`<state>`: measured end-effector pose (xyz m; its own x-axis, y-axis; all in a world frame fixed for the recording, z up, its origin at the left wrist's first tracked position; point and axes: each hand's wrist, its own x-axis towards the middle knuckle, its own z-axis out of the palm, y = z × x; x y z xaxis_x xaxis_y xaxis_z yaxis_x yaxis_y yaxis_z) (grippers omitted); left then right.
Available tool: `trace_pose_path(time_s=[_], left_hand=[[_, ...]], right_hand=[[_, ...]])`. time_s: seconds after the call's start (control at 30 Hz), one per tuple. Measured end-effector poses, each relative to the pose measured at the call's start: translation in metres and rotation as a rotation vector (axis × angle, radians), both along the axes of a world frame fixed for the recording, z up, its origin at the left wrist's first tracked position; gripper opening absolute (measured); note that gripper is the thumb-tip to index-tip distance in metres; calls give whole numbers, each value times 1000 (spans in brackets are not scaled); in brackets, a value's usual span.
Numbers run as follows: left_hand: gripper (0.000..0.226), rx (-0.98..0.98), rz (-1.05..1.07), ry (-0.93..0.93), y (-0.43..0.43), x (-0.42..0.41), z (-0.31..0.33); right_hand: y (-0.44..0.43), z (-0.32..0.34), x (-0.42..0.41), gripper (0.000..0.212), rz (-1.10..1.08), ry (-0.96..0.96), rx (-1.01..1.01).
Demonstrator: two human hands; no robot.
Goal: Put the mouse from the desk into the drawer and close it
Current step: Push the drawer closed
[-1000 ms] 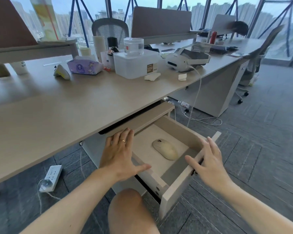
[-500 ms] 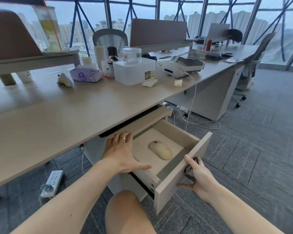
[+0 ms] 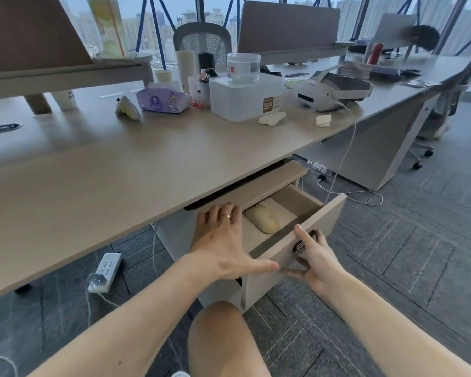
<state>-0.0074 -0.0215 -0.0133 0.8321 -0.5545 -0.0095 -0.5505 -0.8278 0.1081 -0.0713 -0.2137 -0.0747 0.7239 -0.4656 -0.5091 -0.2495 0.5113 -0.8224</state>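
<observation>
The cream mouse [image 3: 263, 219] lies on the floor of the drawer [image 3: 305, 238], which is now pushed much further in than half a second ago, so only the front part of its inside shows below the tabletop [image 3: 136, 170]. The left hand [image 3: 223, 240] lies flat with spread fingers on the near side wall of the drawer and on the unit's top, thumb stretched along the drawer's front edge; it grips nothing. The right hand [image 3: 314, 258] has moved up onto the drawer front, fingers open and pressed around the small metal handle [image 3: 299, 246] rather than closed on it. A bare knee [image 3: 220, 338] shows below. A white power strip [image 3: 105, 272] lies on the floor to the left.
</observation>
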Motion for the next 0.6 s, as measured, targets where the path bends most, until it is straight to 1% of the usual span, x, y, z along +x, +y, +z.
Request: trace_pose_path(time_s=[0.07,0.13,0.17,0.2,0.27,0.3,0.43,0.6], left_hand=[[132,-27,-15,-47,4,6,-5],[118,-64,-27,-104,8,11,-11],[112,-80,-35,-126,9,13,-13],[106,-97,-43,-140,10,14,-16],[93,-139,-58,-158,12,17,-19],[87,-163,-63,-168,13,19,-21],[69,-245,-83,-182,18,26,-24],[56,-299,-101,-170,23,34,-25]], right_hand=[[5,-1,13,73,10,-2,-12],[10,-1,25,60,25,-4,-37],[12,-1,31,57,32,2,-47],[13,-2,37,60,37,6,-53],[16,-4,48,75,41,12,-47],[17,-5,53,77,44,12,-41],[21,-7,69,62,45,-6,12],[27,-5,82,62,6,-36,105]])
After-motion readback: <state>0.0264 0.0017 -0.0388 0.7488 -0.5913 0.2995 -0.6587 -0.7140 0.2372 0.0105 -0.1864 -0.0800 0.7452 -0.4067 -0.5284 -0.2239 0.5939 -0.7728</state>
